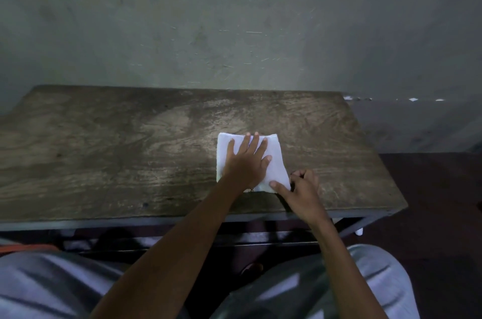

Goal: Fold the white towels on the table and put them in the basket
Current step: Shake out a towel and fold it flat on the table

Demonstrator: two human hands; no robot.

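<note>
A small white towel point(277, 167), folded into a rough rectangle, lies on the worn wooden table point(117, 151), right of its middle. My left hand point(246, 159) presses flat on the towel with its fingers spread and straight. My right hand point(300, 188) sits at the towel's near right corner; its thumb lies on the cloth and its fingers are curled at the edge, pinching that corner. No basket is in view.
The table stands against a grey wall point(234, 18), with dark floor point(430, 201) to its right. An orange strip point(28, 248) shows at the lower left beside my grey-clad knees point(52, 284). A dark metal frame runs under the table's front edge point(156, 219).
</note>
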